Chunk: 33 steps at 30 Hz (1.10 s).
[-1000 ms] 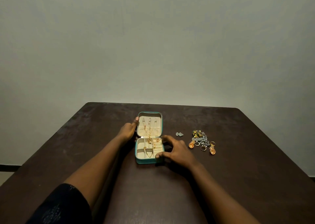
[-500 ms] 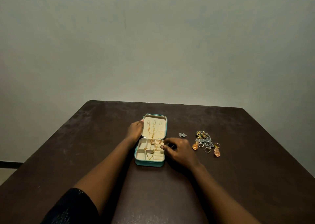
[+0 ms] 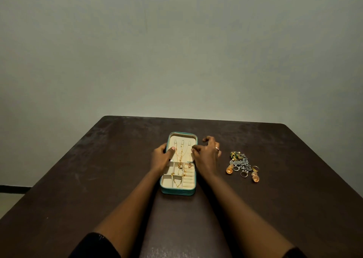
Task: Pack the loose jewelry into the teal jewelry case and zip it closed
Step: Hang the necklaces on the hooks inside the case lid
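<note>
Packing step: teal case open mid-table; left hand grips lid edge; right hand fingers loosely curled, hold unclear; next likely 1 fine pinch from loose jewelry nearby.

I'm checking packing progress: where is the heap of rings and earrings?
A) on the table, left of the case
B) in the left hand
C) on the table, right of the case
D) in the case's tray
C: the heap lies on the table, right of the open teal case and past the right hand.
</note>
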Each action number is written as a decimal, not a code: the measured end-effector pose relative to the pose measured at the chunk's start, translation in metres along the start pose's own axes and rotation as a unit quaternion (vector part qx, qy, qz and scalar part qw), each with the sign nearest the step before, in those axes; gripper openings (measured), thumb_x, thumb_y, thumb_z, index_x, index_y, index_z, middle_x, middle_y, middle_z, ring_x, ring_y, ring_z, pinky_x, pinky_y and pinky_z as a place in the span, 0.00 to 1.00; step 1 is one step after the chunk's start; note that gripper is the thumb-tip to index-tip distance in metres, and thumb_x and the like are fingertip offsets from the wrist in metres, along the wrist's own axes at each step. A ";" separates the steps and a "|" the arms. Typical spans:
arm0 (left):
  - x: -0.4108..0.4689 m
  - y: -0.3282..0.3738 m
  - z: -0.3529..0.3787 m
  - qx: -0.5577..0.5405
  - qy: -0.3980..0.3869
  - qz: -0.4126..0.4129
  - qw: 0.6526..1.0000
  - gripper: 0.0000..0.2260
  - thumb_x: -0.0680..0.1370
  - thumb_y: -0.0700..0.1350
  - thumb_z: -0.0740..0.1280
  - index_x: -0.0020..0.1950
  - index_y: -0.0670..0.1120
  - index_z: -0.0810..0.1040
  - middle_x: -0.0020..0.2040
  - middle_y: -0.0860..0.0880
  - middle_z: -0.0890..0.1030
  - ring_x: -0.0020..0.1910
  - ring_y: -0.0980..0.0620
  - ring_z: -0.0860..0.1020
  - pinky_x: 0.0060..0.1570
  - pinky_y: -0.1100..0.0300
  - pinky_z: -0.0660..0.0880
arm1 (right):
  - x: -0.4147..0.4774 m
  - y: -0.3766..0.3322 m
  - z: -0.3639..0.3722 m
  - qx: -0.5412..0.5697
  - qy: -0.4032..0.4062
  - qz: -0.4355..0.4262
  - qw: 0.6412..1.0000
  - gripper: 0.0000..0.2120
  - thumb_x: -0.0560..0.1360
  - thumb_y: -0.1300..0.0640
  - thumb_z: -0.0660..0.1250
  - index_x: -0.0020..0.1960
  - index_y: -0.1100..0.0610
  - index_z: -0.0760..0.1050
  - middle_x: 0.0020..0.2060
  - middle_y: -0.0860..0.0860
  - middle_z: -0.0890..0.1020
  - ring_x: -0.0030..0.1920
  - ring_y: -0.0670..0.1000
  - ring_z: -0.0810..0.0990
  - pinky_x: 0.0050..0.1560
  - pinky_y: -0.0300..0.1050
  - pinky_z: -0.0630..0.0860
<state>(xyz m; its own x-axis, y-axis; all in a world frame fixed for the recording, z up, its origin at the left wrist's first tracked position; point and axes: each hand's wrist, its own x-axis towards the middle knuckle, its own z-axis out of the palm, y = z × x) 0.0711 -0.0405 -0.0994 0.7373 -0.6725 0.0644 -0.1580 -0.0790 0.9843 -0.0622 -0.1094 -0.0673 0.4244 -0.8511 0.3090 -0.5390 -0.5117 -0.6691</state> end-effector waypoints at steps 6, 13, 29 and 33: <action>-0.003 -0.001 -0.002 0.026 0.004 0.020 0.999 0.14 0.80 0.40 0.61 0.64 0.41 0.75 0.52 0.45 0.81 0.47 0.51 0.79 0.40 0.65 0.76 | 0.005 -0.012 0.013 -0.048 0.002 0.016 0.999 0.10 0.76 0.53 0.66 0.46 0.58 0.83 0.66 0.49 0.63 0.66 0.53 0.60 0.65 0.56 0.65; -0.001 -0.005 -0.003 0.042 0.012 0.029 0.999 0.14 0.80 0.41 0.61 0.65 0.42 0.75 0.55 0.43 0.82 0.48 0.50 0.80 0.48 0.53 0.78 | 0.013 -0.008 0.035 -0.007 0.055 0.050 0.997 0.08 0.74 0.54 0.66 0.50 0.55 0.81 0.64 0.46 0.63 0.63 0.51 0.60 0.50 0.44 0.65; 0.000 -0.008 -0.003 0.004 0.000 0.052 0.999 0.12 0.78 0.39 0.64 0.60 0.40 0.78 0.48 0.44 0.82 0.41 0.53 0.78 0.46 0.53 0.76 | 0.020 -0.037 0.046 -0.051 0.047 0.038 0.997 0.08 0.74 0.65 0.61 0.49 0.62 0.78 0.64 0.49 0.66 0.62 0.56 0.63 0.61 0.52 0.65; 0.001 -0.010 -0.003 0.007 0.000 0.049 0.999 0.11 0.78 0.40 0.64 0.59 0.40 0.79 0.46 0.45 0.83 0.43 0.51 0.79 0.46 0.50 0.78 | 0.022 -0.033 0.047 -0.097 0.025 0.037 0.994 0.07 0.74 0.58 0.64 0.44 0.60 0.80 0.60 0.51 0.66 0.60 0.55 0.64 0.61 0.53 0.63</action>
<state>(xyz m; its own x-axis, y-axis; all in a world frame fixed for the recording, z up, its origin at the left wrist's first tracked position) 0.0756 -0.0379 -0.1087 0.7173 -0.6782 0.1601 -0.2382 -0.0227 0.9710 -0.0004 -0.1056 -0.0701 0.3446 -0.8894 0.3003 -0.6998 -0.4567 -0.5493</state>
